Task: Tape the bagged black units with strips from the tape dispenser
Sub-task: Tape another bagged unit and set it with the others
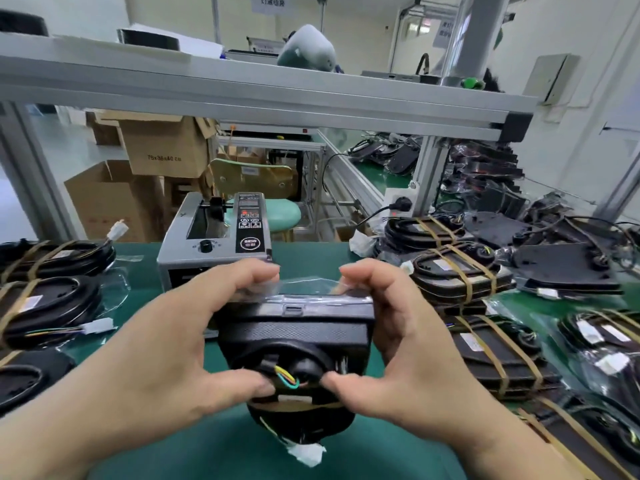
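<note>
Head view: the left hand (180, 337) and right hand (408, 344) each grasp a side of 1 bagged unit (294, 332), held above the bench (214, 445) just before the dispenser (214, 237), fingers (249, 275) pinching the flap (304, 288). It is likely rigid but slippery, so grip the hard sides, not the wires (287, 379).

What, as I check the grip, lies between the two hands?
A bagged black unit, gripped at its sides by the left hand and the right hand; the head view shows it.
</note>
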Motion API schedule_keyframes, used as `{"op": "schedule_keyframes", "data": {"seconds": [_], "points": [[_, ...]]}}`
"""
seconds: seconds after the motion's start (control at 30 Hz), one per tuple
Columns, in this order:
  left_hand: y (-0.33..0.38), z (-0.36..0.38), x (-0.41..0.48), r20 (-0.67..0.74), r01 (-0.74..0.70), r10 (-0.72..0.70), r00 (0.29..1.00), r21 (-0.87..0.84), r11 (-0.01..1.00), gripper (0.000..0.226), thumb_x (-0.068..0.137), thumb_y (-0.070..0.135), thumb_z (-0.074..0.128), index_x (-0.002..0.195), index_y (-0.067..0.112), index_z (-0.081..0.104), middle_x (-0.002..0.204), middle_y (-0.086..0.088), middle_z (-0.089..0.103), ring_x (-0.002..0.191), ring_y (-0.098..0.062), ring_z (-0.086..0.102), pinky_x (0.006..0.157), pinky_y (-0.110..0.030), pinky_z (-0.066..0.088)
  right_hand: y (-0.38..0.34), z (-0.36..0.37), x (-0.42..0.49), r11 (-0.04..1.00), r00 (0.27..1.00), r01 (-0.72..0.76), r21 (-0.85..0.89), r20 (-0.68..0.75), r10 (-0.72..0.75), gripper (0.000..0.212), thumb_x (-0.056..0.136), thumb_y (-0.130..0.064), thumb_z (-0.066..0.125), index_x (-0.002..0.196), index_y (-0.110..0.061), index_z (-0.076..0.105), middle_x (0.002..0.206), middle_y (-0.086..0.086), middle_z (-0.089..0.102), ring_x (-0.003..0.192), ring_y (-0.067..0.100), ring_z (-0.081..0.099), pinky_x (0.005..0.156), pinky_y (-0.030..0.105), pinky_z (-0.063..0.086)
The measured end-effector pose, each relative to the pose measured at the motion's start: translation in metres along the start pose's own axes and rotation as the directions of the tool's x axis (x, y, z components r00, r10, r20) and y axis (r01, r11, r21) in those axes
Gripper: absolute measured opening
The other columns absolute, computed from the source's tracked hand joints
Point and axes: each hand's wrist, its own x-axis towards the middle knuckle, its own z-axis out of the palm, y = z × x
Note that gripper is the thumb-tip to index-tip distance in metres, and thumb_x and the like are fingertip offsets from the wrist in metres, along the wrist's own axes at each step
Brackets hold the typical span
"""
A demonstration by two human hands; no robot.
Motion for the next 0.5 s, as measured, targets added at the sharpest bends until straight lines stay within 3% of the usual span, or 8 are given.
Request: {"op": "schedule_keyframes", "data": {"seconds": [0.1, 0.13, 0.17, 0.2, 0.23, 0.3, 0.43, 0.5], "points": [[-0.016, 0.002, 0.012, -0.042, 0.035, -0.036, 0.998, -0.035, 0.999, 0.072, 0.047, 0.038, 0.09, 0.112, 0.042, 0.057, 0.108, 0.026, 0.064, 0.097, 0.009, 0.061, 0.084, -0.005, 0.043, 0.001, 0.004, 0.009, 0.999, 0.999, 0.028, -0.043, 0.039, -0.026, 0.088, 0.063, -0.015, 0.082, 0.135, -0.036, 0.037, 0.116, -0.019, 0.053, 0.114, 0.012, 0.056, 0.096, 0.015, 0.04], [-0.016, 0.006, 0.011, -0.054, 0.01, -0.01, 0.999, -0.009, 1.0, 0.058, 0.054, 0.029, 0.092, 0.104, 0.031, 0.063, 0.099, 0.016, 0.069, 0.095, 0.004, 0.062, 0.079, -0.008, 0.046, 0.002, 0.004, 0.011, 0.997, 0.998, 0.04, -0.06, 0.05, -0.037, 0.09, 0.063, -0.017, 0.084, 0.137, -0.036, 0.037, 0.116, -0.02, 0.053, 0.115, 0.011, 0.056, 0.097, 0.014, 0.039], [-0.019, 0.01, 0.003, 0.039, -0.004, 0.005, 0.999, -0.023, 1.0, 0.032, 0.065, 0.022, 0.087, 0.089, 0.019, 0.065, 0.082, 0.005, 0.071, 0.091, -0.004, 0.063, 0.069, -0.009, 0.047, 0.003, 0.003, 0.014, 0.995, 0.997, 0.048, -0.085, 0.063, -0.043, 0.091, 0.062, -0.02, 0.085, 0.137, -0.036, 0.037, 0.117, -0.02, 0.053, 0.115, 0.009, 0.055, 0.097, 0.012, 0.038], [-0.021, 0.011, 0.011, 0.083, 0.062, -0.062, 0.995, -0.002, 0.998, 0.019, 0.075, 0.016, 0.081, 0.072, 0.013, 0.062, 0.064, 0.001, 0.066, 0.088, -0.011, 0.063, 0.061, -0.007, 0.045, 0.004, 0.001, 0.016, 0.994, 0.996, 0.035, -0.102, 0.08, -0.027, 0.089, 0.06, -0.023, 0.086, 0.134, -0.038, 0.04, 0.117, -0.021, 0.054, 0.116, 0.007, 0.055, 0.097, 0.011, 0.037], [-0.021, 0.01, 0.008, 0.083, 0.119, -0.115, 0.99, -0.05, 0.992, 0.023, 0.074, 0.018, 0.081, 0.065, 0.019, 0.06, 0.061, 0.004, 0.065, 0.09, -0.006, 0.064, 0.057, -0.002, 0.042, 0.005, 0.001, 0.017, 0.995, 0.995, 0.0, -0.104, 0.104, 0.011, 0.087, 0.058, -0.026, 0.087, 0.131, -0.041, 0.042, 0.117, -0.022, 0.055, 0.115, 0.005, 0.056, 0.096, 0.011, 0.038], [-0.016, 0.004, 0.017, -0.001, 0.201, -0.205, 0.979, -0.19, 0.961, 0.035, 0.052, 0.038, 0.086, 0.077, 0.038, 0.062, 0.079, 0.025, 0.069, 0.082, 0.014, 0.061, 0.063, 0.005, 0.037, 0.008, 0.004, 0.018, 0.993, 0.983, -0.081, -0.083, 0.157, 0.093, 0.086, 0.054, -0.028, 0.089, 0.125, -0.045, 0.044, 0.114, -0.021, 0.059, 0.111, 0.007, 0.058, 0.096, 0.015, 0.041], [-0.011, -0.005, 0.012, -0.065, 0.307, -0.345, 0.936, -0.329, 0.893, 0.02, 0.076, 0.057, 0.067, 0.081, 0.038, 0.07, 0.072, 0.011, 0.071, 0.063, -0.004, 0.063, 0.059, -0.009, 0.044, 0.013, 0.016, 0.017, 0.987, 0.98, -0.11, -0.119, 0.152, 0.127, 0.09, 0.049, -0.037, 0.09, 0.125, -0.048, 0.043, 0.113, -0.02, 0.06, 0.112, 0.006, 0.056, 0.095, 0.013, 0.038], [-0.019, 0.001, 0.015, 0.02, 0.431, -0.492, 0.871, -0.512, 0.743, 0.031, 0.072, 0.053, 0.059, 0.079, 0.027, 0.074, 0.077, -0.002, 0.073, 0.069, -0.014, 0.063, 0.067, -0.022, 0.045, 0.012, 0.023, 0.018, 0.988, 0.988, -0.089, -0.124, 0.113, 0.103, 0.086, 0.046, -0.045, 0.088, 0.123, -0.047, 0.048, 0.117, -0.016, 0.057, 0.116, 0.006, 0.053, 0.097, 0.012, 0.036]]}}
